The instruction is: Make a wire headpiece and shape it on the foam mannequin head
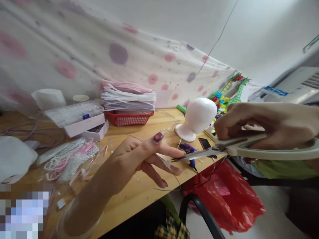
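Note:
Over the table's front part, my left hand (147, 154) holds a thin pale wire (159, 190) that loops out below its fingers. A small whitish piece (167, 164) sits by the fingertips; I cannot tell what it is. My right hand (269, 121) grips a pair of scissors (239, 149) with pale handles, fingers wrapped round the grips. The scissor tips reach the left fingertips, close beside the whitish piece. Part of the wire is hidden behind the left fingers.
Behind the hands stand a white foam head (200, 116) and a red basket (131, 119) of stacked strips. A purple glue gun (190, 152) and a phone (205, 144) lie near the scissors. Bagged beads (72, 159) are at left. A red plastic bag (226, 199) hangs below the table edge.

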A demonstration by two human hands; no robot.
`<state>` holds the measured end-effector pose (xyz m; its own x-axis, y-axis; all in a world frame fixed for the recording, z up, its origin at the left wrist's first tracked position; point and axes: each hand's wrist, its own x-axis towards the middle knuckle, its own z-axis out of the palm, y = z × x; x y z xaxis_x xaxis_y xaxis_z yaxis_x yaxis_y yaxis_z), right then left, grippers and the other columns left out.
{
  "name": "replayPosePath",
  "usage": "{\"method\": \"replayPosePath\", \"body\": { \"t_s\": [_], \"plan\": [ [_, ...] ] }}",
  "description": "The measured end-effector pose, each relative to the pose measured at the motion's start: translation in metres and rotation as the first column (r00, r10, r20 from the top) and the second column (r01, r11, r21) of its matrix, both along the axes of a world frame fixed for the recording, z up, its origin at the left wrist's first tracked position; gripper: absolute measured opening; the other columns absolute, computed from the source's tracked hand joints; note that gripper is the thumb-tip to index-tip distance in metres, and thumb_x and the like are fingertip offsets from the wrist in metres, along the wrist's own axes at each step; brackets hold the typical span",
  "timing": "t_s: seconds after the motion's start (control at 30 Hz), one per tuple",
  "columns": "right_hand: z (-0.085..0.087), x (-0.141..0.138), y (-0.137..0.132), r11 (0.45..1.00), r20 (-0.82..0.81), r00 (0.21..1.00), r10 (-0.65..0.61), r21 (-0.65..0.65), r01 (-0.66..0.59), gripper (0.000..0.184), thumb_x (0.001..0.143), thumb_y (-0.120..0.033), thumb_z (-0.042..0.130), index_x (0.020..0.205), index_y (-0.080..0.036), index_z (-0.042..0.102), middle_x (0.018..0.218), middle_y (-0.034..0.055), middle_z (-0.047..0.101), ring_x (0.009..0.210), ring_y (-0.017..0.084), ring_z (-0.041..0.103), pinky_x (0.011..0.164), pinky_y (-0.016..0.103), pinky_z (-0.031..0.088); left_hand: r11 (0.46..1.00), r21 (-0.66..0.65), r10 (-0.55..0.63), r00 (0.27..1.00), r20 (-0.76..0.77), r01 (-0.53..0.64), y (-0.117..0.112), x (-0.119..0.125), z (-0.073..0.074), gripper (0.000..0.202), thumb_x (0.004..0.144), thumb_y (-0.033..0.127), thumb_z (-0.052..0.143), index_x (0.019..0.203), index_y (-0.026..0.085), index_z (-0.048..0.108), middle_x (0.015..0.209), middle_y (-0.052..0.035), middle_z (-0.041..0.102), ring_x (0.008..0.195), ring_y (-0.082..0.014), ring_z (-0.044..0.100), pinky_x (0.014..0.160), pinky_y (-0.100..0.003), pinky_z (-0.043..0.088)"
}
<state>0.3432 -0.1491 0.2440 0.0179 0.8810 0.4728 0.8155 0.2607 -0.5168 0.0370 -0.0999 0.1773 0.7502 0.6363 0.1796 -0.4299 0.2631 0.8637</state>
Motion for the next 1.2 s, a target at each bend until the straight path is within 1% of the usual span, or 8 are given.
{"method": "replayPosePath", "body": {
  "t_s": [0.2,0.23,0.3,0.37,0.5,0.83,1.0,1.2],
  "plan": [
    [0.037,-0.022,0.013,0.990,0.099,0.994,0.044,-0.136,-0.031,0.047,0.081,-0.059,0.056,0.059,-0.017,0.057,0.071,-0.0086,0.070,0.058,0.000,0.061,0.050,0.012,0.043,0.989,-0.073,-0.127,0.992,0.019,0.128,0.000,0.001,0.003,0.040,0.093,0.048,0.056,0.101,0.016,0.078,0.092,-0.0106,0.079,0.082,-0.0224,0.076,0.054,-0.018,0.060],
    [0.050,-0.028,0.021,0.939,0.144,0.973,0.183,-0.319,-0.129,0.044,0.076,-0.058,0.061,0.060,-0.017,0.059,0.064,-0.0100,0.068,0.053,0.000,0.060,0.049,0.012,0.042,0.985,-0.083,-0.148,0.989,0.026,0.149,0.001,0.001,0.003,0.039,0.093,0.047,0.056,0.101,0.016,0.078,0.097,-0.0116,0.078,0.081,-0.0220,0.076,0.053,-0.017,0.059],
    [0.074,-0.036,0.036,0.577,0.112,0.815,0.569,-0.761,-0.299,0.037,0.067,-0.051,0.074,0.069,-0.015,0.068,0.055,-0.0106,0.065,0.047,0.002,0.058,0.047,0.013,0.043,0.976,-0.097,-0.190,0.981,0.041,0.193,0.001,0.000,0.003,0.040,0.093,0.046,0.055,0.102,0.015,0.078,0.102,-0.0134,0.078,0.078,-0.0214,0.077,0.053,-0.018,0.059],
    [0.087,-0.040,0.046,0.485,0.052,0.769,0.637,-0.803,-0.347,0.033,0.069,-0.047,0.073,0.071,-0.014,0.069,0.056,-0.0103,0.065,0.047,0.001,0.058,0.048,0.012,0.042,0.969,-0.106,-0.217,0.975,0.048,0.221,0.000,0.000,0.004,0.041,0.094,0.046,0.052,0.103,0.015,0.078,0.102,-0.0148,0.077,0.076,-0.0216,0.077,0.055,-0.019,0.060],
    [0.085,-0.040,0.050,0.521,0.008,0.774,0.633,-0.744,-0.418,0.027,0.070,-0.038,0.075,0.076,-0.012,0.071,0.060,-0.0094,0.066,0.051,0.001,0.058,0.049,0.012,0.042,0.964,-0.134,-0.226,0.973,0.038,0.229,-0.001,0.002,0.005,0.042,0.095,0.045,0.049,0.102,0.016,0.078,0.102,-0.0164,0.077,0.074,-0.0230,0.077,0.053,-0.020,0.059],
    [0.079,-0.052,0.053,0.351,-0.148,0.808,0.571,-0.845,-0.403,0.020,0.064,-0.026,0.078,0.064,-0.008,0.069,0.053,-0.0066,0.063,0.048,0.003,0.054,0.045,0.012,0.039,0.945,-0.180,-0.270,0.962,0.045,0.274,0.001,0.005,0.004,0.041,0.094,0.044,0.050,0.102,0.016,0.078,0.103,-0.0172,0.076,0.075,-0.0249,0.077,0.053,-0.022,0.059],
    [0.077,-0.049,0.055,0.365,-0.116,0.864,0.489,-0.873,-0.324,0.024,0.056,-0.026,0.080,0.062,-0.006,0.069,0.052,-0.0044,0.064,0.047,0.004,0.055,0.046,0.014,0.038,0.937,-0.191,-0.288,0.957,0.048,0.291,0.002,0.005,0.003,0.041,0.095,0.042,0.047,0.103,0.015,0.077,0.105,-0.0164,0.076,0.074,-0.0224,0.077,0.053,-0.019,0.058],
    [0.075,-0.042,0.059,0.311,-0.128,0.726,0.675,-0.843,-0.438,0.025,0.073,-0.034,0.073,0.071,-0.010,0.072,0.058,-0.0074,0.064,0.052,0.002,0.053,0.049,0.013,0.037,0.942,-0.181,-0.282,0.959,0.035,0.284,0.005,0.004,0.002,0.041,0.095,0.043,0.048,0.103,0.016,0.077,0.104,-0.0174,0.076,0.074,-0.0220,0.077,0.046,-0.015,0.053]
  ]
}}
